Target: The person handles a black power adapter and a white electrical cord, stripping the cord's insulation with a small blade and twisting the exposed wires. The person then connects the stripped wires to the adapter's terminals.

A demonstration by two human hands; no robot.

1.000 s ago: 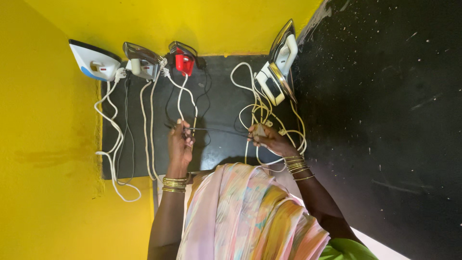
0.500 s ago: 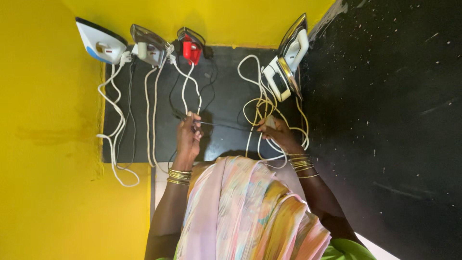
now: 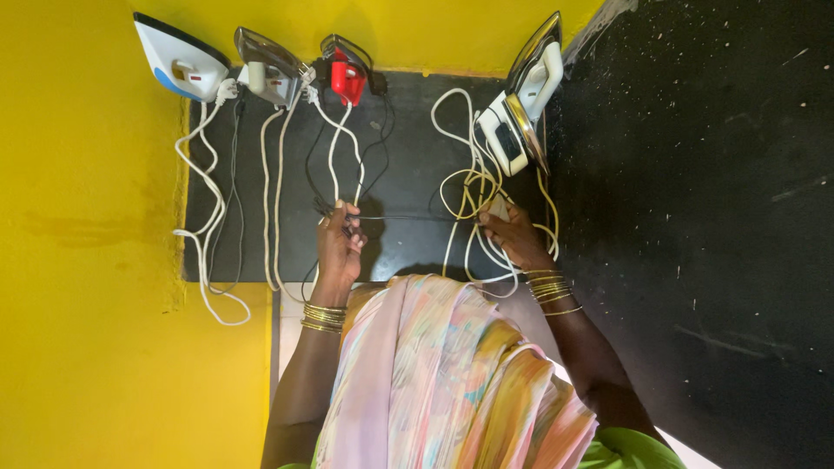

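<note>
Hands at cords before a row of irons.
Left hand [image 3: 339, 243] pinches a thin black cord [image 3: 408, 217] over the dark surface [image 3: 408, 139]; right hand [image 3: 512, 236] is closed on a white plug [image 3: 499, 208] amid tangled white cords [image 3: 460, 187], below the chrome iron [image 3: 526, 95].

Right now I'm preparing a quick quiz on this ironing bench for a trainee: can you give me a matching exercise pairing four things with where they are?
Things:
1. blue-and-white iron
2. red iron
3. left hand
4. right hand

Places:
A. at the tangled yellow and white cords, below the chrome iron
B. far left of the row of irons
C. third iron from the left
D. on a thin dark cord mid-mat

Pairs: 1-B, 2-C, 3-D, 4-A
</note>
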